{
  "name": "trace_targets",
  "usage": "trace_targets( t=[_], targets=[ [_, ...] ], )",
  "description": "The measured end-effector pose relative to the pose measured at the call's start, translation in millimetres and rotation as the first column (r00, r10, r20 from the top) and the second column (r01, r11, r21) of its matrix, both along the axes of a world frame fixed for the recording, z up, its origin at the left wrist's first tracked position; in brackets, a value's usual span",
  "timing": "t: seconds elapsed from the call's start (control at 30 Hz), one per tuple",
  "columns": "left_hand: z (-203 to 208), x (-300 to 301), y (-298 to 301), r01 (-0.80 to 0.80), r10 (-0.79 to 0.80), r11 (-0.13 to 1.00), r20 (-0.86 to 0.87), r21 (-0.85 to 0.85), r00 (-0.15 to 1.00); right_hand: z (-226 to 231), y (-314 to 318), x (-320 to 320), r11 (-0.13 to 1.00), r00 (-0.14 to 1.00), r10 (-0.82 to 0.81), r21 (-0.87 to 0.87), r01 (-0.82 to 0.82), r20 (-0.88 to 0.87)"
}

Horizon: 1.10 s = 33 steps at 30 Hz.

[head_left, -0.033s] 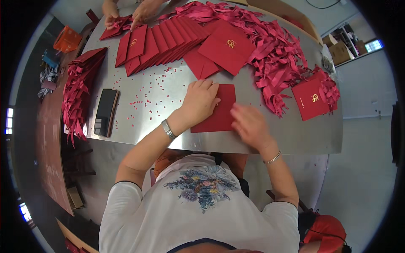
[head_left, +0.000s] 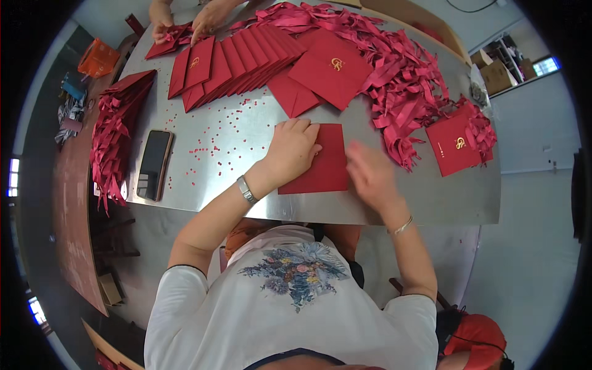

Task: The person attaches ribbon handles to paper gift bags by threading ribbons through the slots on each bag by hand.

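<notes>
A flat red paper bag [head_left: 325,176] lies on the metal table in front of me. My left hand [head_left: 293,145] rests over its left half, fingers bent and pressed down on it, holding it against the table. Part of the bag is hidden under that hand. Just beyond the bag's right edge is my right hand [head_left: 373,176], blurred by motion. Its fingers look stretched out, and I see nothing in them. Beyond my left hand, more red bags [head_left: 330,68] with a gold emblem lie loosely on top of each other.
A fanned row of red bags [head_left: 246,52] and a heap of red ribbons [head_left: 407,86] fill the far side. A phone [head_left: 155,163] and ribboned bags [head_left: 114,129] lie left; a ribboned bag [head_left: 450,145] lies right. A co-worker's hands [head_left: 206,18] handle a bag at far left.
My right hand has shifted slightly right and away from me, off the bag's right edge. My left hand stays in place on the bag.
</notes>
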<state>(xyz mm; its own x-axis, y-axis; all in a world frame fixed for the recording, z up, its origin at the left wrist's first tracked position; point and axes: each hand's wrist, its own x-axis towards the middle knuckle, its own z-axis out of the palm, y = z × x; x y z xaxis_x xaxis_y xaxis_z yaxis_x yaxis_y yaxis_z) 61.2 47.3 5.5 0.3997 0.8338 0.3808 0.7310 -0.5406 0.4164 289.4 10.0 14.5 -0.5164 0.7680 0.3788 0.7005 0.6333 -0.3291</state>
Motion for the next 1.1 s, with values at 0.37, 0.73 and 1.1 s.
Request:
trace_targets(
  t=[0.37,0.73,1.1],
  targets=[
    [-1.9,-2.4,-10.7,-0.072,0.066,0.986,-0.046,-0.149,0.997,-12.2,143.9,3.8,0.962,0.915,-0.175,0.262,0.079,0.365],
    [5.2,-17.5,-7.4,-0.071,0.093,0.969,0.082,-0.238,0.992,2.0,37.1,-14.9,0.994,0.982,-0.109,-0.032,0.105,-0.154],
    [15.4,-22.4,-8.7,0.05,0.108,0.832,0.25,-0.553,0.962,4.0,-27.7,-56.2,0.937,0.876,-0.315,-0.265,0.227,-0.365]
  ],
)
